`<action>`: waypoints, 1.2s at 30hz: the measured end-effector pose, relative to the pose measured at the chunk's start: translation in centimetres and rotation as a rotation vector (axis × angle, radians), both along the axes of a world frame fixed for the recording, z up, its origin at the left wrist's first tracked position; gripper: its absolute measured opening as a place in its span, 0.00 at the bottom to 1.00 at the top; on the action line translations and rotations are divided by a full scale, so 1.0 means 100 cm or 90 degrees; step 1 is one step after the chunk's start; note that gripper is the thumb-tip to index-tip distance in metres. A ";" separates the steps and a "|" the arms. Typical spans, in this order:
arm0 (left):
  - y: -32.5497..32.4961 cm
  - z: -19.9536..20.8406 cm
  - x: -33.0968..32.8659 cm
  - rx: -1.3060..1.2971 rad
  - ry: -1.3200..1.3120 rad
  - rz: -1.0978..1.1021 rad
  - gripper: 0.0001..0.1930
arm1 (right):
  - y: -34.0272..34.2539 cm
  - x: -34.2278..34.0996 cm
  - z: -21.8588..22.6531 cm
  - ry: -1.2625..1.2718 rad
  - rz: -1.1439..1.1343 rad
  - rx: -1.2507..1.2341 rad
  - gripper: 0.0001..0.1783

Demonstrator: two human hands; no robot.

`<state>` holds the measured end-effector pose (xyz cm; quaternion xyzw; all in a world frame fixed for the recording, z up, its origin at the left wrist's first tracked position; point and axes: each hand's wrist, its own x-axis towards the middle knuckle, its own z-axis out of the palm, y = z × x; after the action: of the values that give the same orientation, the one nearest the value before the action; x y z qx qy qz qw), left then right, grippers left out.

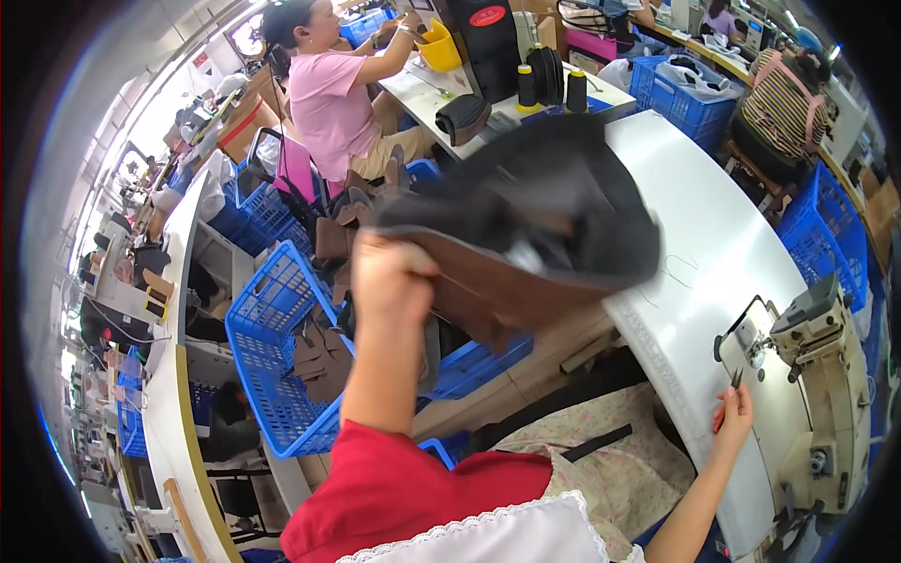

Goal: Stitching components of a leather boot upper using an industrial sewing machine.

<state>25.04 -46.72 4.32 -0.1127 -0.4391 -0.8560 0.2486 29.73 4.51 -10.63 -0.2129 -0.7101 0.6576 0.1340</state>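
Observation:
My left hand (389, 277) is closed on the edge of a brown and black sewn fabric piece (526, 225), lifted over the blue baskets and smeared by motion. Its black inside faces up, and its exact kind cannot be told. Beside the sewing machine (817, 375), my right hand (732, 418) grips small thread snips (737, 378); their dark points stick up past the fingers and a bit of red shows at the palm. That hand is at the white tabletop (694, 244).
A blue basket (282, 347) with brown fabric pieces stands at my left. Across the table a person in pink (324, 103) works by a yellow container (439, 47). Thread cones (526, 86) and a dark cap-like piece (463, 117) sit on the far table.

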 end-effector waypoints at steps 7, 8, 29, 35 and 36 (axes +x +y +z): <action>-0.033 0.048 -0.062 -1.042 0.228 0.555 0.21 | -0.003 0.000 -0.005 0.011 0.004 0.007 0.20; -0.041 0.038 -0.075 -1.143 0.216 0.533 0.19 | -0.002 0.002 -0.007 0.011 -0.006 0.008 0.20; -0.076 -0.102 -0.162 -1.897 -0.175 0.088 0.13 | 0.001 0.014 -0.016 -0.003 -0.007 0.008 0.23; -0.023 -0.072 -0.182 -1.784 -0.131 0.007 0.22 | -0.001 0.020 -0.036 0.149 0.004 0.016 0.29; -0.018 -0.070 -0.176 -1.698 -0.042 0.033 0.21 | -0.015 0.022 -0.025 0.149 0.010 -0.039 0.29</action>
<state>7.49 -48.56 -2.64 -0.2392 -0.9426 0.2284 -0.0455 31.90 3.06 -13.12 -0.1328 -0.6707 0.7006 0.2043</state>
